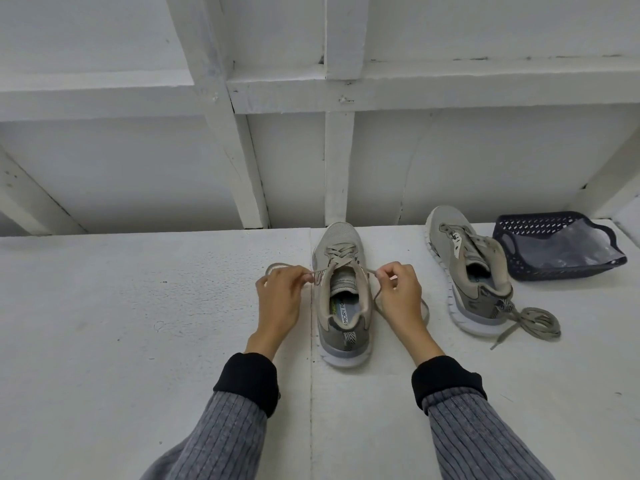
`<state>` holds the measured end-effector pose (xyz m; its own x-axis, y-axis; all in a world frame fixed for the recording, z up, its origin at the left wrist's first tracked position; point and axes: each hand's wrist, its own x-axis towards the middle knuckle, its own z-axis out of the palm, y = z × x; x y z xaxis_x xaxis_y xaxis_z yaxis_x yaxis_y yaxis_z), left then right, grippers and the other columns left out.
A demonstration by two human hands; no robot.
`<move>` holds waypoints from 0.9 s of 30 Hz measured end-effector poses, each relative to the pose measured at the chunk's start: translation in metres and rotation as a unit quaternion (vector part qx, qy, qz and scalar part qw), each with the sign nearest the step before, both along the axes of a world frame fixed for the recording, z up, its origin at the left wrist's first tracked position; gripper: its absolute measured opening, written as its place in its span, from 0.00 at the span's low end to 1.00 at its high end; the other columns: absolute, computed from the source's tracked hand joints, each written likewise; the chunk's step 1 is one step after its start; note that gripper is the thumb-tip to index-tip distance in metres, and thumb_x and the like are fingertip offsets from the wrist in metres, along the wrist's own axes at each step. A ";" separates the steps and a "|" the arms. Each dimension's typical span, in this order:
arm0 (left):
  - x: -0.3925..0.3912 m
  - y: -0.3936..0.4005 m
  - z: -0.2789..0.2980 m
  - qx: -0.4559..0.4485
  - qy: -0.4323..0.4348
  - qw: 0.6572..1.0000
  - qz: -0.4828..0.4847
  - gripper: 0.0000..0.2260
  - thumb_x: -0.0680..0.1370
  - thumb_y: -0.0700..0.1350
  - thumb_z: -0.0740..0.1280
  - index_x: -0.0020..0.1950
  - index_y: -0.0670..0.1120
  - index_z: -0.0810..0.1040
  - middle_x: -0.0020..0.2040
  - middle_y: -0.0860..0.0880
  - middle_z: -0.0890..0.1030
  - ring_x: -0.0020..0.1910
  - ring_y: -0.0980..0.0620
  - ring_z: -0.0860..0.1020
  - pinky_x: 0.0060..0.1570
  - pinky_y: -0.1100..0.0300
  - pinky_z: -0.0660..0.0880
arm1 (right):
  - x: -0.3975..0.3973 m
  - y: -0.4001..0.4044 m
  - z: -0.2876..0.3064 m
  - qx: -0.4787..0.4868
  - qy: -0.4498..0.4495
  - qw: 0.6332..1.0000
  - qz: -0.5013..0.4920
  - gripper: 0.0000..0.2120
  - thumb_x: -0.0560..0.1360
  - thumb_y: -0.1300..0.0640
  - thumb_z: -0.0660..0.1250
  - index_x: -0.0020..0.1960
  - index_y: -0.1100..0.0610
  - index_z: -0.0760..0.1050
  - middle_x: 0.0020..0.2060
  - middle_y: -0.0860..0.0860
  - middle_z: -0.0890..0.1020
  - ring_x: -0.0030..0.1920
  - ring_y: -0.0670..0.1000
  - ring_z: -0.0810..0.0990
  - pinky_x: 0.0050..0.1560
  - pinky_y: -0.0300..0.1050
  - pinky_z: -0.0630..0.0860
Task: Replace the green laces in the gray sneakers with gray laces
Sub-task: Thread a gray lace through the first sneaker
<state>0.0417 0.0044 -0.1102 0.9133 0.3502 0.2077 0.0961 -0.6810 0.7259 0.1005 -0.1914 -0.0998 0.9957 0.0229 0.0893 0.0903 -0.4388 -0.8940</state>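
Note:
A gray sneaker [341, 242] stands in the middle of the white table, toe pointing away, with a gray lace [341, 255] criss-crossed through its eyelets. My left hand [278, 299] pinches the lace's left end beside the collar. My right hand [398, 292] pinches the right end, whose tail loops down past the wrist. A second gray sneaker [467, 271] lies tilted to the right with no lace in its eyelets. A loose gray lace [535, 323] is piled at its heel.
A dark plastic basket [540, 223] holding a clear plastic bag sits at the far right, behind the second sneaker. A white framed wall [339, 168] rises along the table's back edge. A seam [311, 393] runs down the table between my arms.

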 end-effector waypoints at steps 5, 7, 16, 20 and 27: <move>-0.006 0.012 0.007 -0.225 0.047 0.972 -0.045 0.09 0.82 0.45 0.64 0.45 0.48 0.82 0.48 0.56 0.83 0.49 0.64 0.79 0.56 0.53 0.74 | -0.002 0.001 -0.003 0.014 0.016 1.000 -0.008 0.05 0.78 0.60 0.66 0.43 0.56 0.75 0.44 0.53 0.76 0.40 0.44 0.72 0.39 0.26 0.67; -0.006 0.013 0.020 -0.317 0.021 0.946 -0.060 0.09 0.81 0.45 0.64 0.46 0.44 0.81 0.54 0.55 0.84 0.55 0.61 0.78 0.59 0.54 0.71 | -0.004 0.004 0.000 0.039 0.016 0.999 -0.008 0.04 0.78 0.59 0.66 0.45 0.56 0.76 0.43 0.52 0.77 0.38 0.44 0.73 0.38 0.27 0.68; 0.000 -0.006 0.086 -0.385 -0.087 0.906 -0.152 0.12 0.81 0.40 0.60 0.53 0.41 0.83 0.51 0.44 0.85 0.56 0.47 0.81 0.61 0.58 0.76 | -0.007 0.021 0.039 0.150 0.004 0.989 -0.012 0.05 0.80 0.59 0.63 0.46 0.57 0.76 0.37 0.48 0.79 0.38 0.45 0.75 0.40 0.30 0.71; 0.006 -0.016 0.085 -0.216 -0.072 0.965 -0.133 0.07 0.80 0.38 0.67 0.55 0.42 0.83 0.49 0.48 0.84 0.46 0.56 0.82 0.50 0.64 0.77 | -0.006 0.023 0.055 0.205 0.048 0.978 0.006 0.08 0.81 0.58 0.60 0.46 0.55 0.75 0.36 0.49 0.81 0.34 0.46 0.75 0.38 0.39 0.72; 0.009 -0.020 0.075 -0.147 -0.081 0.984 -0.056 0.04 0.76 0.38 0.72 0.47 0.48 0.82 0.39 0.56 0.84 0.40 0.61 0.81 0.44 0.68 0.76 | -0.013 0.030 0.064 0.202 0.162 0.959 0.115 0.07 0.82 0.54 0.59 0.57 0.56 0.69 0.48 0.51 0.84 0.27 0.46 0.70 0.29 0.39 0.71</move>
<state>0.0504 -0.0155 -0.0352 0.9125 0.3166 0.2589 -0.1014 -0.4383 0.8931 0.0873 -0.1616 -0.0357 0.9455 0.2744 -0.1754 -0.1672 -0.0532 -0.9845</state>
